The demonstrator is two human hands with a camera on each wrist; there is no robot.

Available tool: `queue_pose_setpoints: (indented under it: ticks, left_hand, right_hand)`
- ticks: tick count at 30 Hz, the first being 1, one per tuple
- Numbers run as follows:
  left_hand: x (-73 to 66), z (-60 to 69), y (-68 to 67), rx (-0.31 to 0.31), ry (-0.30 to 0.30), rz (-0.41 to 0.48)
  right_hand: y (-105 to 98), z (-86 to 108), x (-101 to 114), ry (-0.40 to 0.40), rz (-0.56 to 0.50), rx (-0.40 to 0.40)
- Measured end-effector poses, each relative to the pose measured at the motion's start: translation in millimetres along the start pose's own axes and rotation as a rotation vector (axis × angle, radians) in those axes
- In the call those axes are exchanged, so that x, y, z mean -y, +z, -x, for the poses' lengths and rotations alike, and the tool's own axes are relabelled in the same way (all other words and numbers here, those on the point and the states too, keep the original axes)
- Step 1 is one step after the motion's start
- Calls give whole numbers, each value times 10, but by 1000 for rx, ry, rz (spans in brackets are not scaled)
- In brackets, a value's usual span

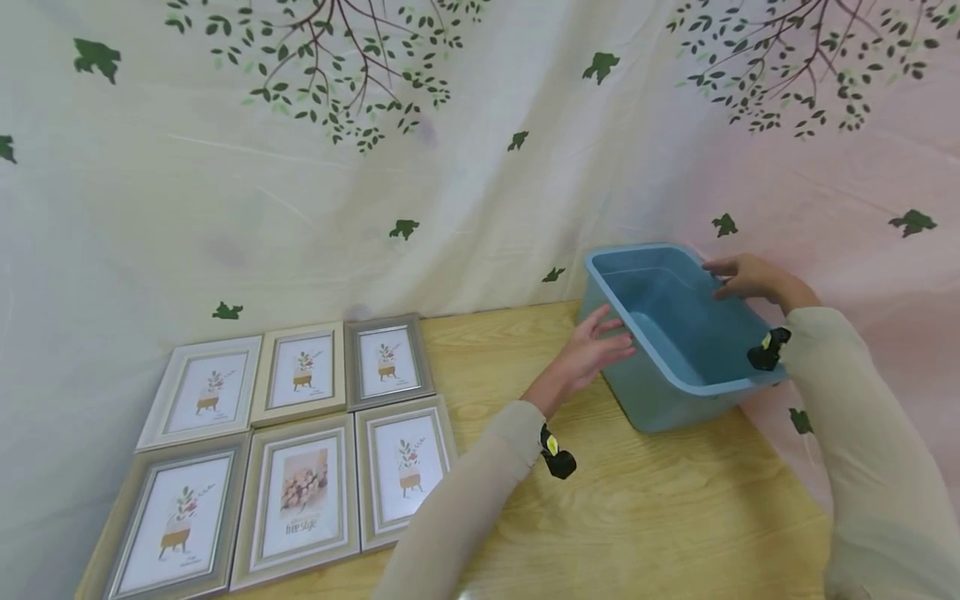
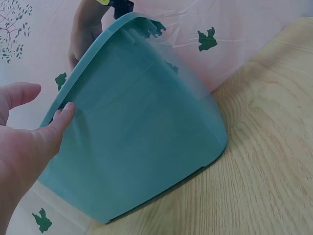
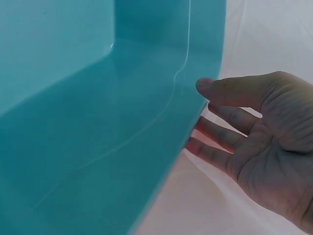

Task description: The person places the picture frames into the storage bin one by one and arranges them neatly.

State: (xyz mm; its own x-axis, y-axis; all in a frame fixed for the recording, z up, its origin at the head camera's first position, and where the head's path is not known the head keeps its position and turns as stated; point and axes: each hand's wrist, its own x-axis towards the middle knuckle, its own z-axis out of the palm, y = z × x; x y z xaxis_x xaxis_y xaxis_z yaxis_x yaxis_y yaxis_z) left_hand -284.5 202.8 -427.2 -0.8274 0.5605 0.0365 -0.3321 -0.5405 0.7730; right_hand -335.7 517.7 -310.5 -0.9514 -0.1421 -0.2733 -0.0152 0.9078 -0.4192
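A blue plastic tub [image 1: 645, 387] stands upright on the table, its inside bare. My left hand [image 1: 587, 352] is at the tub's near left side, fingers spread. In the left wrist view, its thumb and a fingertip lie close to the rim; whether they touch it I cannot tell. At the opposite side is my right hand [image 1: 756, 279]. In the right wrist view, the right thumb [image 3: 230, 91] is over the rim's inner side and the other fingers are outside, loosely bent, without a visible grip.
Several picture frames lie in two rows at the left of the wooden table [image 1: 517, 375], including a dark grey frame [image 1: 352, 367] and a frame with a photo print [image 1: 303, 493]. A leaf-printed cloth [image 1: 480, 208] hangs behind, close to the tub.
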Motion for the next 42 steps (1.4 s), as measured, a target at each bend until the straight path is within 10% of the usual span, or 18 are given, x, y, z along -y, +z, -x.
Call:
queue_pose_setpoints:
  ticks: [23,42]
  left_hand:
    - [-362,228,-301,-238,76,-112]
    - [-837,594,-776,-248,15,-275]
  right_hand:
    - [169,-4,338,-44,-51,87]
    - [506,-54,687,-168,-151,94]
